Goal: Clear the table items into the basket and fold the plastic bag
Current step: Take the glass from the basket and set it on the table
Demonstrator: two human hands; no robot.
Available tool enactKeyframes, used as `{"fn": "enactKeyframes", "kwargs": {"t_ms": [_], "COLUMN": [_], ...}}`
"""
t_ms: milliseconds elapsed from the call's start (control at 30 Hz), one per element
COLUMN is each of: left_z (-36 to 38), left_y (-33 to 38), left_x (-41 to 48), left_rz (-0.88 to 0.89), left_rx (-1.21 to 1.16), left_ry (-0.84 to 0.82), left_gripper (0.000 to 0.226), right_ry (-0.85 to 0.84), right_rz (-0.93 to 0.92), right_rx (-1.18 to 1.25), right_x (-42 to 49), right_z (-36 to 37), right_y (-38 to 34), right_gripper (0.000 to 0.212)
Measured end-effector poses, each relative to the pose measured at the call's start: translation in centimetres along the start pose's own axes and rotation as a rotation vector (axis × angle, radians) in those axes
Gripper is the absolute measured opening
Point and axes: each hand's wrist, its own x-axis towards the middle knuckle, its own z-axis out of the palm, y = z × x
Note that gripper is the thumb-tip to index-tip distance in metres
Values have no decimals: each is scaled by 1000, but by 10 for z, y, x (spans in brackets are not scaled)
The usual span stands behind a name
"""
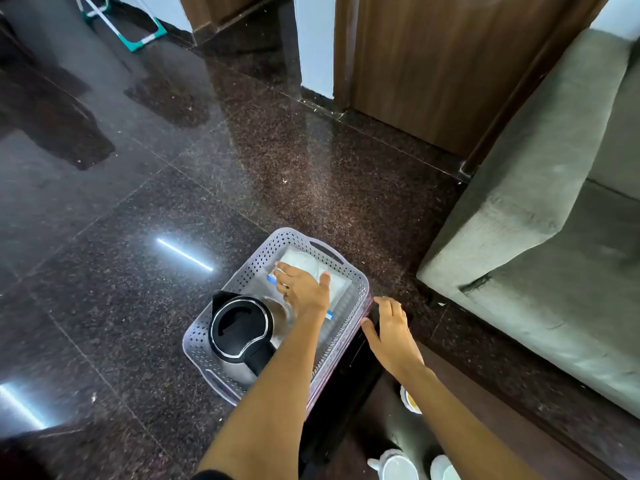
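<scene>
1. The plastic bag (pixel 325 285) lies flat in the far half of the basket (pixel 360 282), directly under the left hand (pixel 304 292), with something pale and rounded inside it.
2. The left hand is spread wide, palm down, fingers pressing the bag's far part; it presses and does not appear to grip.
3. The right hand (pixel 394 337) is open and holds nothing, resting on the dark table edge (pixel 349 386) just right of the basket's rim.
4. The bag looks thin, limp and probably slippery; it should crease easily, and is best pinched at its blue-striped seal edge, which shows on either side of the left hand.
5. That seal edge runs from beyond the left fingertips back toward the wrist's right side; the bag's long axis cannot be told.
6. The kettle (pixel 239 330) stands just left of the left forearm, in the basket's near half.
</scene>
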Motion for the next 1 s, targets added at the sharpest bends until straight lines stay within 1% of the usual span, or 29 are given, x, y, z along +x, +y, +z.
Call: {"fn": "enactKeyframes", "kwargs": {"t_ms": [67,133,367,500,667,800,933,1000], "left_z": [0,1,-3,-7,-17,-30,-38,-39], "left_y": [0,-1,0,-2,1,10,19,25], "left_x": [5,13,13,3,-18,-38,-62,-76], "left_rz": [-10,-21,5,82,151,250,359,406], "left_rx": [39,60,119,208,183,169,152,149], "left_ry": [7,9,44,48,59,101,120,113], "left_gripper": [108,106,94,94,84,84,79,81], "right_ry": [31,23,46,65,92,113,136,146], "right_rz": [16,30,35,36,31,24,18,13], "right_rx": [24,7,-2,15,24,30,53,63], "right_x": [3,3,0,-4,-17,-33,-54,-64], "right_z": [1,3,1,-5,-12,-22,-31,-34], "right_y": [3,6,12,10,5,-1,-5,-6], "right_gripper": [53,52,52,52,52,52,53,53]}}
